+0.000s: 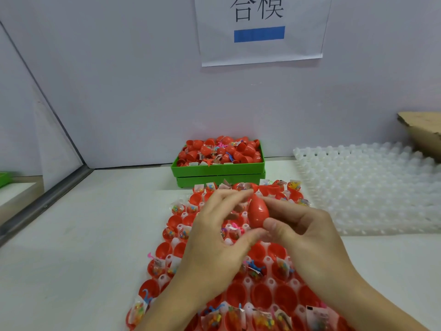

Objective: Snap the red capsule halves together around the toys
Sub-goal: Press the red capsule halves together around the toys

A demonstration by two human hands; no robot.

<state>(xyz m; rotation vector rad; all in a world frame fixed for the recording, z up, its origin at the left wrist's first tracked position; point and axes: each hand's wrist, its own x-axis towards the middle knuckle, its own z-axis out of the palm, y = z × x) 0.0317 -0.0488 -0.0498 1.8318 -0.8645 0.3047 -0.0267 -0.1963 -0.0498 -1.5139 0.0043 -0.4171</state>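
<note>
red capsule (257,212) held up over the tray (269,281) of red halves n toys | left hand (214,237) grip pinching it | right hand (307,237) grip clamped on it too | green bin (217,169) behind on the tabletop (78,259)

Cardboard box (423,130) cut off (right edge), tray's (250,290) near end cropped

White paper sheet (261,29) taped on back wall (131,91), top edge cut off by frame: two big black Chinese chars "合模", partly cropped at top. Solid blue bar (259,34) printed under the chars, no writing in it. Toy packet labels too small/blurry to read.
</note>
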